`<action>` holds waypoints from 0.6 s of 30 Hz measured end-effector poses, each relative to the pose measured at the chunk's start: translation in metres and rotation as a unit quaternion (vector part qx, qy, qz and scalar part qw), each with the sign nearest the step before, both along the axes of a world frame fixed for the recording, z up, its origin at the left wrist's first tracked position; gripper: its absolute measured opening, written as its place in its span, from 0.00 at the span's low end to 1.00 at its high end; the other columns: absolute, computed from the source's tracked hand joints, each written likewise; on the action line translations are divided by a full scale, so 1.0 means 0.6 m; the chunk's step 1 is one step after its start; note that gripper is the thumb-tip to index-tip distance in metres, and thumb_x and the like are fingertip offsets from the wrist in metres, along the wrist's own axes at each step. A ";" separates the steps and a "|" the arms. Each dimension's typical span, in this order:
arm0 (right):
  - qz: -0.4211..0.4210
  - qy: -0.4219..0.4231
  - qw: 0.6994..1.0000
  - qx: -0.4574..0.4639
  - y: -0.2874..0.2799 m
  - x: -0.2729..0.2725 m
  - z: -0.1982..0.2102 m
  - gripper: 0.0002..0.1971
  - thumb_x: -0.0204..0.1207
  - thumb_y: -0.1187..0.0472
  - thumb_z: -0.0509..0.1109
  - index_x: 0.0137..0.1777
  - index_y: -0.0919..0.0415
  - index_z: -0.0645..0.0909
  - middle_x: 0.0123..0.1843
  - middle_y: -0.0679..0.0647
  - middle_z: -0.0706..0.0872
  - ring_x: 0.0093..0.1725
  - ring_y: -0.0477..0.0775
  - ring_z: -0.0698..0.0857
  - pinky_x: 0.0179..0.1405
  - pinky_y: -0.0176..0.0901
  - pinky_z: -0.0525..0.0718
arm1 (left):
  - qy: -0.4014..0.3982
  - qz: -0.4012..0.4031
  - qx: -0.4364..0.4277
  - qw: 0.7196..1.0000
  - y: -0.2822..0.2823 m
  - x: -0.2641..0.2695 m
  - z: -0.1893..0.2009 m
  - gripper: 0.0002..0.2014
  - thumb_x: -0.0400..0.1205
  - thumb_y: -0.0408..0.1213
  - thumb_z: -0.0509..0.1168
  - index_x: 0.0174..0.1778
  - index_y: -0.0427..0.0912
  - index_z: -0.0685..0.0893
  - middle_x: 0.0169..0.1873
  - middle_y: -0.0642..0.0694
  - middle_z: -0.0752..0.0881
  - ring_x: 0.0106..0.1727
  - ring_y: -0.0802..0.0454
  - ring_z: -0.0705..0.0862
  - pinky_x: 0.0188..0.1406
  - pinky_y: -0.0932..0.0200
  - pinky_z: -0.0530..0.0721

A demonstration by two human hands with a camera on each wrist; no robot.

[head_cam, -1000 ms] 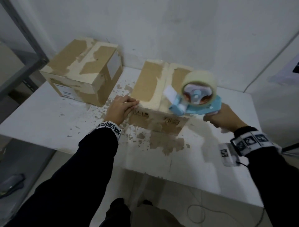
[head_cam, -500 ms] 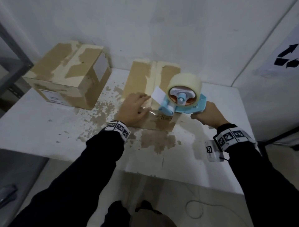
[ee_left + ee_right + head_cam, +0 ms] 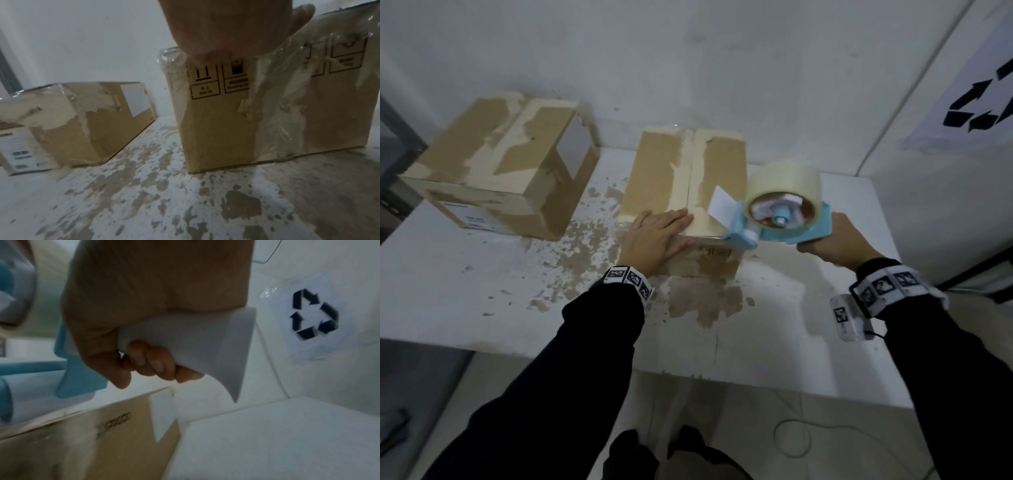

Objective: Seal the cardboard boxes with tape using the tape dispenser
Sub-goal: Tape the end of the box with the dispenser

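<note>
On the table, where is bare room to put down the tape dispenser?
The table is bare right of the near box, under the right hand gripping the tape dispenser, and along the front-left edge. Between both boxes it is narrow.

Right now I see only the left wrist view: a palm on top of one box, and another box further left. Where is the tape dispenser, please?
Observer: The tape dispenser is over the near right corner of the box under that palm. I cannot tell if it touches.
Operator: Who holds it?
Observer: The right hand grips its white handle, with the fingers curled round it.
Operator: Are the left fingers flat?
Observer: Yes. The left hand lies flat at the near edge of the top, with straight fingers pointing toward the dispenser.
</note>
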State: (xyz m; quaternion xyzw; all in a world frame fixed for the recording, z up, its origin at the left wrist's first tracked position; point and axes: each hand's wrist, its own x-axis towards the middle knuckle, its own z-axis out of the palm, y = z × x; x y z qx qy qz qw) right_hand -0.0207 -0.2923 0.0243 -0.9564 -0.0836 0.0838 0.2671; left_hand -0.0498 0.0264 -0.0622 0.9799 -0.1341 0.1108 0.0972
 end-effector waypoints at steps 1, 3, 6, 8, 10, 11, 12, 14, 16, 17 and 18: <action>-0.026 0.010 1.000 0.005 -0.021 -0.001 0.002 0.20 0.65 0.72 0.76 0.25 0.51 0.71 0.24 0.52 0.78 0.27 0.56 0.76 0.34 0.49 0.76 | 0.002 0.003 0.000 1.000 0.000 0.001 0.000 0.31 0.80 0.62 0.41 0.73 0.56 0.72 0.73 0.58 0.74 0.71 0.58 0.75 0.74 0.47 0.61; -0.071 0.019 0.997 0.024 -0.057 -0.007 0.003 0.18 0.64 0.73 0.74 0.22 0.57 0.70 0.17 0.49 0.76 0.21 0.54 0.73 0.31 0.45 0.74 | 0.007 0.009 0.001 1.000 -0.006 0.002 0.000 0.30 0.80 0.62 0.41 0.74 0.56 0.72 0.73 0.59 0.74 0.71 0.58 0.75 0.75 0.47 0.58; -0.097 0.026 0.994 0.034 -0.070 -0.004 -0.007 0.16 0.64 0.73 0.74 0.25 0.60 0.71 0.19 0.52 0.77 0.20 0.53 0.73 0.27 0.40 0.72 | 0.011 0.013 0.006 1.000 -0.012 0.003 0.000 0.29 0.80 0.61 0.42 0.74 0.56 0.72 0.73 0.59 0.74 0.71 0.59 0.74 0.75 0.49 0.55; -0.096 0.028 0.994 0.050 -0.070 0.001 -0.013 0.16 0.63 0.74 0.73 0.23 0.60 0.71 0.16 0.48 0.76 0.18 0.50 0.73 0.29 0.42 0.73 | 0.011 0.008 0.008 1.000 -0.008 0.006 -0.001 0.29 0.81 0.62 0.42 0.74 0.56 0.71 0.73 0.59 0.74 0.72 0.58 0.74 0.75 0.50 0.53; -0.096 0.030 0.993 0.065 -0.071 0.004 -0.014 0.14 0.63 0.74 0.74 0.25 0.61 0.72 0.18 0.49 0.78 0.20 0.53 0.74 0.26 0.42 0.74 | 0.013 0.007 0.003 1.000 -0.005 0.007 -0.002 0.29 0.80 0.62 0.43 0.74 0.56 0.71 0.73 0.58 0.73 0.72 0.57 0.74 0.75 0.51 0.52; -0.101 0.031 0.992 0.068 -0.072 0.005 -0.014 0.13 0.64 0.74 0.74 0.28 0.61 0.74 0.22 0.53 0.79 0.22 0.55 0.74 0.21 0.39 0.74 | 0.015 0.007 0.001 1.000 -0.006 0.008 -0.002 0.29 0.80 0.62 0.43 0.74 0.56 0.71 0.73 0.58 0.73 0.72 0.57 0.74 0.75 0.51 0.51; -0.105 0.033 0.992 0.068 -0.072 0.005 -0.016 0.13 0.65 0.74 0.74 0.29 0.61 0.74 0.24 0.54 0.79 0.23 0.56 0.74 0.17 0.36 0.73 | 0.015 0.007 0.001 1.000 -0.007 0.008 -0.002 0.30 0.80 0.62 0.43 0.74 0.56 0.71 0.73 0.58 0.74 0.72 0.56 0.74 0.75 0.50 0.52; -0.101 0.040 0.992 0.057 -0.068 0.005 -0.026 0.15 0.65 0.73 0.73 0.26 0.59 0.71 0.19 0.50 0.77 0.22 0.55 0.73 0.19 0.38 0.74 | 0.015 0.008 0.000 1.000 -0.009 0.007 -0.001 0.30 0.79 0.63 0.43 0.74 0.56 0.71 0.73 0.57 0.74 0.72 0.54 0.74 0.75 0.49 0.53; -0.102 0.046 0.992 0.054 -0.066 0.009 -0.040 0.16 0.64 0.72 0.73 0.24 0.58 0.70 0.16 0.48 0.77 0.21 0.57 0.73 0.26 0.44 0.75 | 0.018 0.013 0.000 1.000 -0.008 0.007 0.001 0.31 0.79 0.63 0.42 0.74 0.57 0.71 0.74 0.58 0.73 0.72 0.55 0.74 0.75 0.50 0.54; -0.104 0.048 0.992 0.058 -0.067 0.011 -0.048 0.16 0.64 0.71 0.73 0.24 0.58 0.71 0.18 0.53 0.78 0.22 0.57 0.74 0.28 0.47 0.76 | 0.020 0.015 0.000 1.000 -0.008 0.007 0.002 0.31 0.79 0.64 0.42 0.74 0.57 0.70 0.74 0.58 0.73 0.72 0.56 0.73 0.75 0.50 0.54; -0.109 0.052 0.991 0.063 -0.067 0.013 -0.055 0.15 0.64 0.71 0.74 0.24 0.59 0.72 0.21 0.57 0.79 0.23 0.57 0.75 0.28 0.48 0.77 | 0.019 0.018 -0.001 1.000 -0.011 0.006 0.002 0.31 0.79 0.64 0.41 0.74 0.57 0.70 0.74 0.58 0.72 0.73 0.56 0.73 0.75 0.50 0.54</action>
